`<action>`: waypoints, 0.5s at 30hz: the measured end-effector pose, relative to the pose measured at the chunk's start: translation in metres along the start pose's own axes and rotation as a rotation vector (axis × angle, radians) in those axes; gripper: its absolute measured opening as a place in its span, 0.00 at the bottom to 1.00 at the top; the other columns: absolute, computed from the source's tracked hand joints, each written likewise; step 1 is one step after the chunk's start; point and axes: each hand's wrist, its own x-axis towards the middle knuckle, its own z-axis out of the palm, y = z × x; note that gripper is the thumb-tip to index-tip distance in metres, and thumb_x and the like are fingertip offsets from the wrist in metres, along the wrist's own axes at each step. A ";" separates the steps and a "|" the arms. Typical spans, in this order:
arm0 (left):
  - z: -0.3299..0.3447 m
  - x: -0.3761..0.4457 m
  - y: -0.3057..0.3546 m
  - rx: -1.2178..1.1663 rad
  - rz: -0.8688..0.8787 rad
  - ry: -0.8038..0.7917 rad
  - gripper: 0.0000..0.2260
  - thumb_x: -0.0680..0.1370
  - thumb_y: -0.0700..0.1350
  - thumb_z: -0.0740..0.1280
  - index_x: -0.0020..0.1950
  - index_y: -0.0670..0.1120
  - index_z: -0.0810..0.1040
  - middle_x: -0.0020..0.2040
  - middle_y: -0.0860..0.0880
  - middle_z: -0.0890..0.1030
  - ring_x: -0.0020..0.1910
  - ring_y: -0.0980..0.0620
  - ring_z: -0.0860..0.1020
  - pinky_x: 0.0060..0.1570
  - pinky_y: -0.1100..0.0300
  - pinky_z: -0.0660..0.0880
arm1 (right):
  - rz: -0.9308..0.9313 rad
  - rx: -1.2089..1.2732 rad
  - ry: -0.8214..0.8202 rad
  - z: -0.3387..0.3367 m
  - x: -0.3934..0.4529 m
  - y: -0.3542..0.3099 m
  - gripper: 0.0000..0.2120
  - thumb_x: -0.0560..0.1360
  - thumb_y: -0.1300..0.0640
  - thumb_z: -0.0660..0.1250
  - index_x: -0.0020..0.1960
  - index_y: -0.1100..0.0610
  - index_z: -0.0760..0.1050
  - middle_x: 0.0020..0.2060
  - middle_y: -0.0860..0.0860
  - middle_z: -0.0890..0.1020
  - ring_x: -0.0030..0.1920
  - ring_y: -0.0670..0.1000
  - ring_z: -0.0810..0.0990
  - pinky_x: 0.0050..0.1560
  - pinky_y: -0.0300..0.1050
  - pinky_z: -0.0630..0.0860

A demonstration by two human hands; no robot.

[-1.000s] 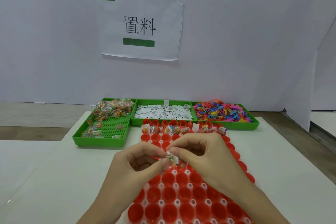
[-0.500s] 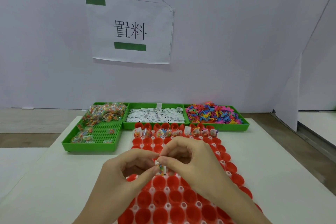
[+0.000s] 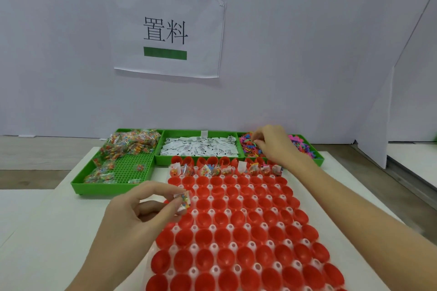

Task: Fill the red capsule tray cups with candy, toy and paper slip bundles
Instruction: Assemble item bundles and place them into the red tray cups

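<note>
— How far along?
— Most red capsule tray cups sit bare. Your left hand pinches a candy-and-slip bundle above it.
— Beyond?
— One far row filled; your right hand curls into the toys.

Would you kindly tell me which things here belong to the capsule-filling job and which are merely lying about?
Belonging to the job:
- red capsule tray
- candy packets
- paper slips
- plastic toys
- candy and slip bundle, pinched in the left hand
- right hand, reaching into the toys

Merely about:
- paper sign on the wall
- white partition
</note>
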 end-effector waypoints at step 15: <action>-0.009 0.010 -0.013 0.013 0.038 0.193 0.09 0.73 0.35 0.76 0.44 0.50 0.88 0.42 0.46 0.85 0.38 0.46 0.87 0.37 0.61 0.83 | -0.012 -0.178 -0.084 0.032 0.041 0.022 0.06 0.75 0.58 0.75 0.49 0.60 0.85 0.48 0.55 0.86 0.49 0.54 0.83 0.55 0.51 0.80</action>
